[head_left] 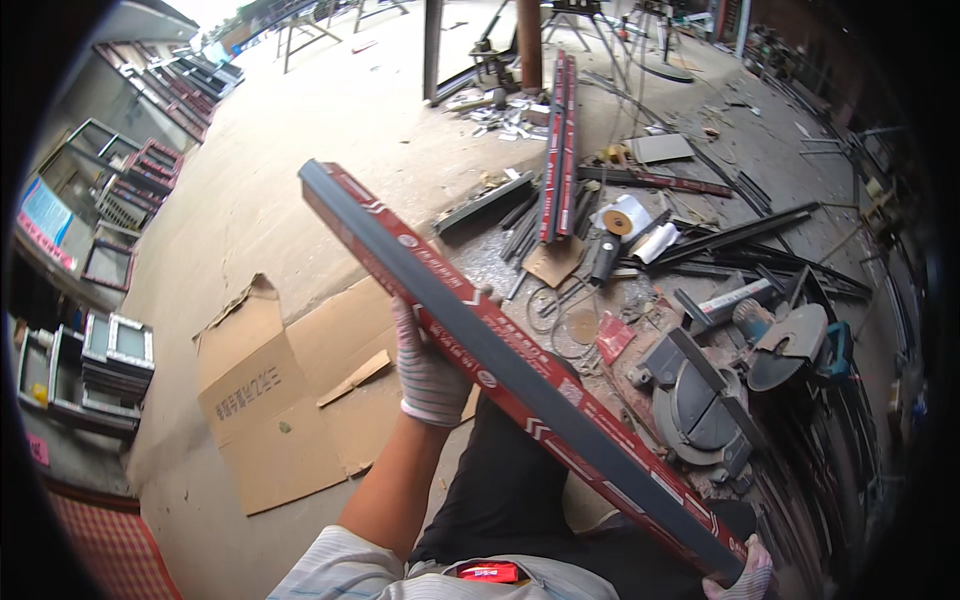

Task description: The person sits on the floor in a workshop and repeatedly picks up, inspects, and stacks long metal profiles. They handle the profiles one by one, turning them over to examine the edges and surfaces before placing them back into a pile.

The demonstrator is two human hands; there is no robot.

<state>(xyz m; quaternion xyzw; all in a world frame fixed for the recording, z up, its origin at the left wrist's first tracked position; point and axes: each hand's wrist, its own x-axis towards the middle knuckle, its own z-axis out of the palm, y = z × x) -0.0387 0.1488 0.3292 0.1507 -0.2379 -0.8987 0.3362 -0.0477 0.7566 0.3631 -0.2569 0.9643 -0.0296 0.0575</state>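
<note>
A long dark grey frame profile with red printed protective film along its sides slants across my body, from upper left to lower right. It may be more than one bar held together; I cannot tell. My left hand, in a striped knit glove, is closed around its underside left of the middle. At the lower right end my right hand, gloved too, grips the profile near its tip; part of that hand is cut off by the picture's dark rim. The far upper end points out over the floor, free of any support.
Flattened cardboard lies on the floor at left. To my right stands a mitre saw with a round blade guard beside it. More red-filmed profiles and offcuts lie ahead, near a rusty post. Frames are stacked at far left.
</note>
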